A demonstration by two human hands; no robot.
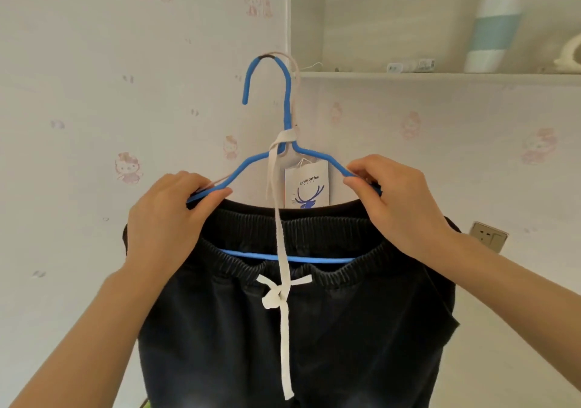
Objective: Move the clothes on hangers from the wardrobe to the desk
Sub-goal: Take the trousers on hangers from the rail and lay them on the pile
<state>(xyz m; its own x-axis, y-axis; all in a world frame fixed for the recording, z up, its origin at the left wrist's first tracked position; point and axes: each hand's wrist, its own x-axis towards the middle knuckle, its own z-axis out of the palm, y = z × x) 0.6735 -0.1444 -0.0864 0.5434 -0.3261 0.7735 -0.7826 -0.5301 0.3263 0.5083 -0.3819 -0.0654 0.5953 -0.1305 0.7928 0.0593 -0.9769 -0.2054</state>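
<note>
The legs of the black trousers [345, 329] are cut off by the lower edge, and both shoulder ends of the blue hanger [286, 99] vanish under the hands. A printed "luckin coffee" card [309, 181] behind the hanger is half hidden by the waistband.

The trousers are dark, with a ribbed elastic waist that sags over the hanger's bottom bar. A flat white drawstring [284, 329] is knotted just below that bar; one end runs up round the hanger's neck.

The hanger is upright in mid-air before a papered wall, with its hook on top opening leftward, its long axis level from side to side, and the trousers hanging straight down.

The left hand [169, 219] pinches the hanger's left shoulder between fingers and thumb, and the right hand [393, 200] pinches its right shoulder. Above and right of the hanger, a shelf [440, 75] carries a tumbler [493, 30].
</note>
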